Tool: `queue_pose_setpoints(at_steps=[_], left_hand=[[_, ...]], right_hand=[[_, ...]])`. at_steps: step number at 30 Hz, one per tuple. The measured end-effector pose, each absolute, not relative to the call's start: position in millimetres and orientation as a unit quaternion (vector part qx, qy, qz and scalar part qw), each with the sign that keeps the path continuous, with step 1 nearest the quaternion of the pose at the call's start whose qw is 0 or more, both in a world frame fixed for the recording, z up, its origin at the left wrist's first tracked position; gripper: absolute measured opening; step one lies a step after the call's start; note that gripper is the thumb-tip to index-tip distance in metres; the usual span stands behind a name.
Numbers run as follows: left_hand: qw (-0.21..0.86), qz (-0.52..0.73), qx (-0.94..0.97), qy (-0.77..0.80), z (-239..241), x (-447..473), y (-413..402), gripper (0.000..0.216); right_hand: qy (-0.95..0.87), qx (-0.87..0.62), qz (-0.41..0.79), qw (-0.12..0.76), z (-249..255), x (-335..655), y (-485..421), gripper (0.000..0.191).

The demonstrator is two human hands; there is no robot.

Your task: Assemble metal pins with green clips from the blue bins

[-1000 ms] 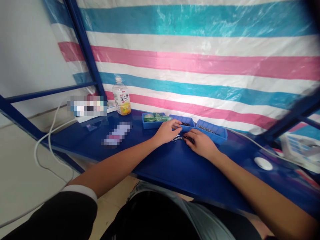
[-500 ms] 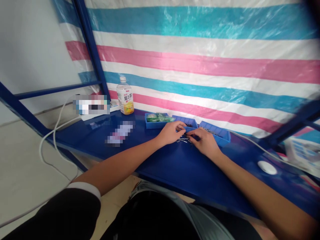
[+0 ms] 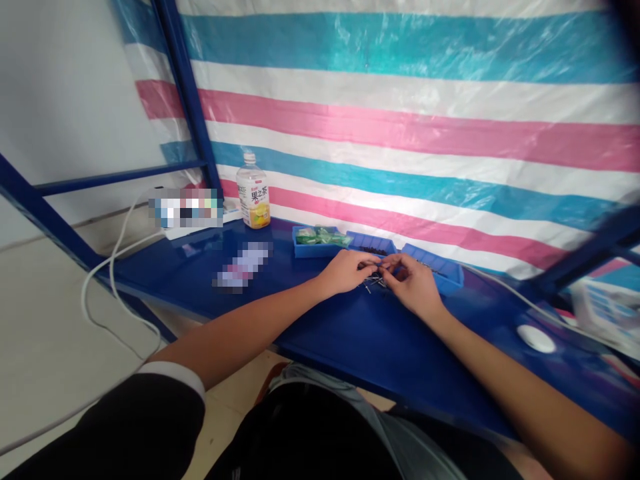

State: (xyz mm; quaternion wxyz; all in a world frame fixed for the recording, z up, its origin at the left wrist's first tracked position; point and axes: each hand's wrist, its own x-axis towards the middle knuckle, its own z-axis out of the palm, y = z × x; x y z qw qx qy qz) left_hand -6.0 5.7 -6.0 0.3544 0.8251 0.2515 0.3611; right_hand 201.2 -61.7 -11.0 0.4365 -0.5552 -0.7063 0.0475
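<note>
My left hand (image 3: 345, 271) and my right hand (image 3: 413, 283) meet fingertip to fingertip just above the blue table (image 3: 340, 333), both pinched on a small metal part too small to name. Under them lies a loose scatter of thin metal pins (image 3: 371, 285). Right behind the hands stand three shallow blue trays: the left tray (image 3: 316, 243) with green packets, the middle tray (image 3: 371, 244) with dark small parts, the right tray (image 3: 434, 268) with metal parts.
A drink bottle (image 3: 253, 199) stands at the back left beside a white power strip (image 3: 200, 225) with a cable hanging off the table's left edge. A white round object (image 3: 536, 338) lies at the right. A striped plastic sheet (image 3: 400, 120) hangs behind.
My hands have lifted slightly off the pin pile and drawn together until the fingertips meet. The view has shifted a little to the left.
</note>
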Motion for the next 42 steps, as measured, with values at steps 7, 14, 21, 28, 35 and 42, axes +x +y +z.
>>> queue_pose_setpoints(at_steps=[7, 14, 21, 28, 35, 42], left_hand=[[0.345, 0.364, 0.825, 0.262, -5.2, -6.5, 6.9, 0.024], [0.357, 0.368, 0.815, 0.27, -0.2, -7.5, 4.6, 0.022], [0.419, 0.339, 0.794, 0.283, -0.1, -7.0, 1.6, 0.035], [0.417, 0.348, 0.802, 0.251, -2.5, -7.2, 6.2, 0.028], [0.439, 0.388, 0.76, 0.28, -3.8, -6.8, 8.1, 0.02], [0.425, 0.416, 0.754, 0.28, -6.6, -5.9, 6.7, 0.032]], right_hand=[[-0.709, -0.545, 0.069, 0.442, -12.5, 200.1, -62.2, 0.025], [-0.717, -0.541, 0.078, 0.433, -11.7, 200.4, -63.4, 0.025], [-0.73, -0.528, 0.039, 0.432, -8.3, 205.6, -64.8, 0.026], [-0.731, -0.503, 0.077, 0.456, -11.9, 208.4, -62.6, 0.019], [-0.704, -0.516, 0.143, 0.467, -16.5, 203.9, -63.9, 0.02], [-0.72, -0.497, 0.171, 0.454, -15.6, 201.3, -65.7, 0.038]])
